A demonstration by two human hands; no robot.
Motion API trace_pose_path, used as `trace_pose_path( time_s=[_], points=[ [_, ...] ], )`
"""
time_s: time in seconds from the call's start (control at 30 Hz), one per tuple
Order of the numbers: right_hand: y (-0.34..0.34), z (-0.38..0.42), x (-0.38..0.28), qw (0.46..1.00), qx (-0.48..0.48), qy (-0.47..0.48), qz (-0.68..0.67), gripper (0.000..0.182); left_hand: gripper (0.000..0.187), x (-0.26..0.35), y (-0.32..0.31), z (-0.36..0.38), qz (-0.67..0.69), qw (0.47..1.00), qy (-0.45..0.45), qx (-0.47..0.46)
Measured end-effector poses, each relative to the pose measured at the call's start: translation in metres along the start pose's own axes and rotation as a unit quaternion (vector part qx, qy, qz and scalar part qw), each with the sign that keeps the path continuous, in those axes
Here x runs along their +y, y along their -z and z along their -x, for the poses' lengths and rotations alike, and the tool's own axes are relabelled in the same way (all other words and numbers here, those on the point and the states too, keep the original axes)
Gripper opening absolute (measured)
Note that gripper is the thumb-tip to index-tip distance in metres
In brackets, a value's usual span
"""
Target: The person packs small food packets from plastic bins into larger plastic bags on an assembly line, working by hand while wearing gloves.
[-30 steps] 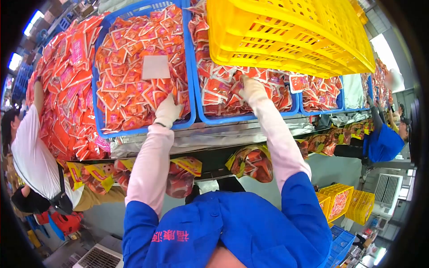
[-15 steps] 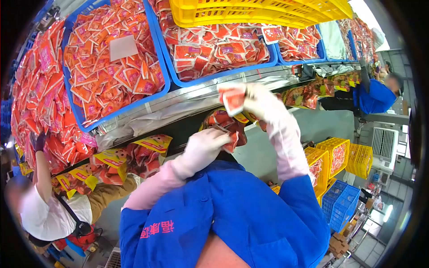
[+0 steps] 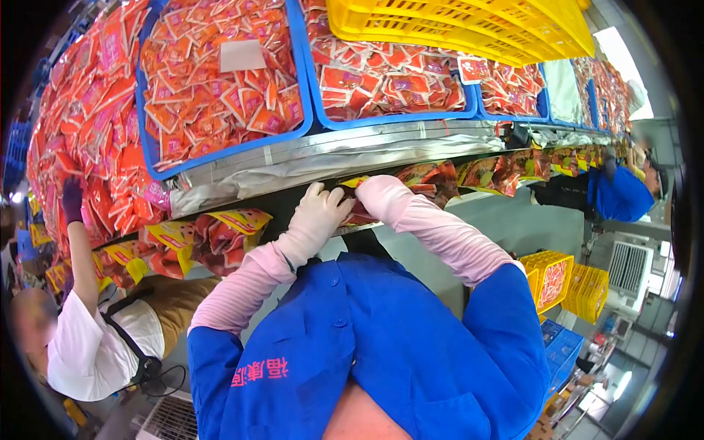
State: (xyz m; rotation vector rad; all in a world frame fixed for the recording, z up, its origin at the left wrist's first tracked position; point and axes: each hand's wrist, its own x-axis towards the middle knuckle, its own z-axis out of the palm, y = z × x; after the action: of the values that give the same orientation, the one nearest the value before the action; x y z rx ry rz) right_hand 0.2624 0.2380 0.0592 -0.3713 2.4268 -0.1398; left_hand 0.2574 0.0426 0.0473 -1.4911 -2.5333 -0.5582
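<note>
My left hand (image 3: 318, 214), in a pale glove, has its fingers curled at the near side of a red plastic bag (image 3: 359, 215) with a yellow top. My right hand (image 3: 383, 196), also gloved, is bent closed at the same bag's upper right. Its fingertips and anything in them are hidden. Only small parts of the bag show between and below my hands. It hangs in a row along the dark rail, with more red and yellow bags (image 3: 236, 233) to the left and others (image 3: 488, 173) to the right.
Blue crates (image 3: 306, 95) heaped with red sachets line the bench beyond the rail. A yellow crate (image 3: 462, 26) rests above them. At left, a co-worker's dark-gloved hand (image 3: 72, 196) touches piled sachets; another person in blue (image 3: 623, 192) is at far right. Yellow crates (image 3: 587, 290) stand behind.
My right hand has come down and left to the bag; the red sachet it held no longer shows. My left hand has shifted slightly up and left. The view has tilted.
</note>
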Motion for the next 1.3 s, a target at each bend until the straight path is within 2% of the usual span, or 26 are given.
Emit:
trace_pose_path(
  time_s=[0.03, 0.07, 0.13, 0.2, 0.3, 0.4, 0.47, 0.5, 0.57, 0.63, 0.7, 0.8, 0.83, 0.87, 0.9, 0.93, 1.03, 1.1, 1.17, 1.2, 1.23, 1.27, 1.3],
  points=[
    [0.002, -0.004, -0.002, 0.999, -0.041, -0.001, 0.012, 0.023, 0.018, -0.004, -0.007, 0.004, -0.003, 0.999, -0.006, -0.046],
    [0.005, -0.008, -0.004, 0.997, -0.079, -0.003, 0.024, 0.024, 0.018, -0.004, -0.008, 0.005, -0.005, 0.999, 0.002, -0.045],
    [0.002, -0.015, -0.007, 0.997, -0.056, 0.020, 0.047, 0.020, 0.019, -0.006, -0.012, 0.004, -0.026, 0.993, -0.010, -0.111],
    [-0.001, -0.021, -0.008, 0.998, -0.056, 0.014, 0.035, 0.020, 0.021, -0.007, -0.018, 0.007, -0.009, 0.993, 0.021, -0.118],
    [0.008, -0.019, -0.006, 0.999, -0.030, 0.017, 0.015, 0.020, 0.019, -0.013, -0.013, 0.013, -0.017, 0.995, 0.058, -0.081],
    [0.021, -0.011, -0.016, 1.000, 0.012, 0.022, 0.004, 0.019, 0.016, -0.025, -0.003, 0.021, -0.044, 0.988, 0.050, -0.140],
    [0.034, -0.006, -0.032, 0.996, 0.025, 0.045, -0.072, 0.018, 0.012, -0.030, 0.002, 0.029, -0.057, 0.989, 0.046, -0.128],
    [0.036, 0.000, -0.040, 0.994, 0.004, 0.073, -0.079, 0.021, 0.011, -0.033, 0.002, 0.033, -0.036, 0.990, 0.072, -0.116],
    [-0.006, -0.030, -0.049, 0.996, -0.033, 0.075, -0.019, 0.024, 0.009, -0.034, 0.007, 0.044, -0.014, 0.989, 0.099, -0.105],
    [0.003, -0.040, -0.068, 0.996, -0.039, 0.082, 0.006, 0.026, 0.006, -0.041, 0.021, 0.055, -0.023, 0.995, 0.039, -0.092],
    [0.020, -0.045, -0.078, 0.995, -0.085, 0.035, -0.029, 0.023, 0.004, -0.043, 0.042, 0.069, -0.010, 0.995, 0.031, -0.094],
    [0.028, -0.062, -0.076, 0.989, -0.116, 0.088, 0.011, 0.021, 0.004, -0.045, 0.057, 0.096, 0.016, 0.996, 0.012, -0.085],
    [0.034, -0.071, -0.082, 0.987, -0.140, 0.076, 0.005, 0.022, 0.006, -0.047, 0.056, 0.100, 0.025, 0.998, 0.000, -0.061],
    [0.034, -0.070, -0.089, 0.991, -0.091, 0.080, -0.064, 0.023, 0.008, -0.048, 0.057, 0.104, 0.037, 0.998, -0.013, -0.042],
    [0.013, -0.094, -0.106, 0.986, -0.142, 0.086, 0.025, 0.019, 0.012, -0.049, 0.058, 0.106, 0.038, 0.998, -0.030, -0.047],
    [-0.003, -0.102, -0.109, 0.986, -0.139, 0.085, 0.025, 0.019, 0.012, -0.048, 0.056, 0.106, 0.043, 0.997, -0.047, -0.040],
    [-0.048, -0.113, -0.118, 0.988, -0.036, 0.153, -0.013, 0.023, 0.012, -0.047, 0.052, 0.125, 0.051, 0.995, -0.047, -0.077],
    [-0.062, -0.124, -0.123, 0.977, 0.035, 0.206, -0.038, 0.026, 0.007, -0.050, 0.041, 0.149, 0.047, 0.998, 0.035, -0.039],
    [-0.023, -0.115, -0.142, 0.968, -0.053, 0.243, -0.015, 0.027, 0.007, -0.051, 0.069, 0.151, 0.006, 0.995, 0.088, -0.049],
    [0.050, -0.110, -0.138, 0.953, -0.165, 0.250, 0.045, 0.026, 0.007, -0.047, 0.078, 0.145, -0.021, 0.992, 0.109, -0.057],
    [0.073, -0.110, -0.136, 0.953, -0.205, 0.224, 0.018, 0.025, 0.007, -0.039, 0.085, 0.134, -0.017, 0.986, 0.151, -0.071],
    [0.083, -0.109, -0.137, 0.951, -0.239, 0.194, -0.012, 0.025, 0.007, -0.042, 0.085, 0.136, -0.015, 0.983, 0.127, -0.130],
    [0.089, -0.106, -0.135, 0.950, -0.239, 0.202, -0.006, 0.025, 0.007, -0.044, 0.080, 0.142, -0.031, 0.986, 0.120, -0.115]
  ],
)
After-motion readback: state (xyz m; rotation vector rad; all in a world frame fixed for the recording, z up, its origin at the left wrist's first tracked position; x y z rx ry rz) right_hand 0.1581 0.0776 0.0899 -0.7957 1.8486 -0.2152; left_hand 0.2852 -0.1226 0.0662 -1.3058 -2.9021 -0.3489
